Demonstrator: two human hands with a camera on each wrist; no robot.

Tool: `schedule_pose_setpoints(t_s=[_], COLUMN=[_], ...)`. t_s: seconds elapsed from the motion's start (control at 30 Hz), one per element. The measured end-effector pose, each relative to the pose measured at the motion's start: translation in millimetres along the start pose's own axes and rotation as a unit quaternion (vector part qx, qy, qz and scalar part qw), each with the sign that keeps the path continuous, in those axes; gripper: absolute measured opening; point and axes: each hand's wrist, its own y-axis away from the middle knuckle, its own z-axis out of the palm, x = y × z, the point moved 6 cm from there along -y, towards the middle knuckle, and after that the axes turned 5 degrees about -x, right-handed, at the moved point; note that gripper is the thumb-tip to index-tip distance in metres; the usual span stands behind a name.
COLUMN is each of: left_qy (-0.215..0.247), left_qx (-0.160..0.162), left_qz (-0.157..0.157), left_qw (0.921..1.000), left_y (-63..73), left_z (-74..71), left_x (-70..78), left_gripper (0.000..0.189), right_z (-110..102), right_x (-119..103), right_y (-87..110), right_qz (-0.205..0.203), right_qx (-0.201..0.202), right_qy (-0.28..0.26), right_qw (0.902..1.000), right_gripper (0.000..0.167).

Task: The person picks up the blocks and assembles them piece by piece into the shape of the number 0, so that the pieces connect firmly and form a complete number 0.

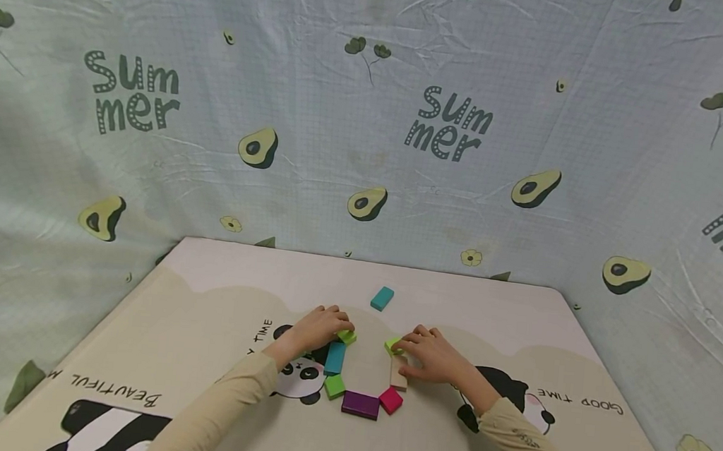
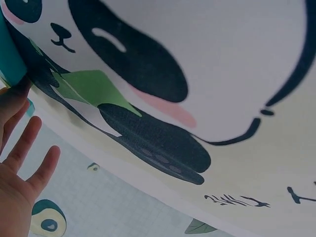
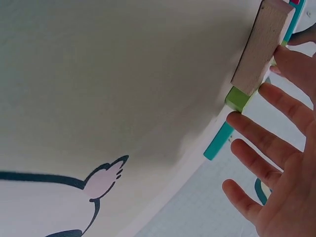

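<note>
My left hand (image 1: 321,328) has its fingertips at a lime green block (image 1: 347,337) at the far left of a U-shaped row; its thumb is hidden in the head view. In the left wrist view its outer fingers (image 2: 45,170) spread apart, beside a teal block (image 2: 10,54). The right hand (image 1: 434,356) touches a second lime green block (image 1: 393,345) with nearly straight fingers. Its thumb lies against the plain wooden block (image 1: 399,373). In the right wrist view, that wooden block (image 3: 262,47) meets the green one (image 3: 238,98) end to end.
The near part of the row has a teal block (image 1: 335,358), a green block (image 1: 335,386), a purple block (image 1: 360,405) and a red block (image 1: 391,400). Farther back lies a lone teal block (image 1: 382,299). A printed curtain (image 1: 320,109) hangs behind the panda-patterned table (image 1: 489,306).
</note>
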Motion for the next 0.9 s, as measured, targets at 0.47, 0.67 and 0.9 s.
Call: schedule_pose_setpoints(t_s=[0.47,0.67,0.9], left_qy=[-0.027,-0.006,-0.016], left_qx=[0.034,0.022,0.001], left_qz=[0.03,0.047,0.044], left_qw=[0.9986,0.9986,0.9989], left_y=[21.5,31.8,38.3], left_z=[-11.0,-13.6,-10.6], left_x=[1.6,11.4,14.4], left_gripper=[0.024,0.03,0.038], right_z=[-2,-1,0], right_x=[-1,-2,-4], right_y=[2.2,1.3,1.4], right_qz=[0.022,0.014,0.01], right_qx=[0.004,0.003,0.001], right_qy=[-0.011,-0.001,-0.003], right_qw=[0.9997,0.9999,0.9999], right_gripper=[0.041,0.038,0.037])
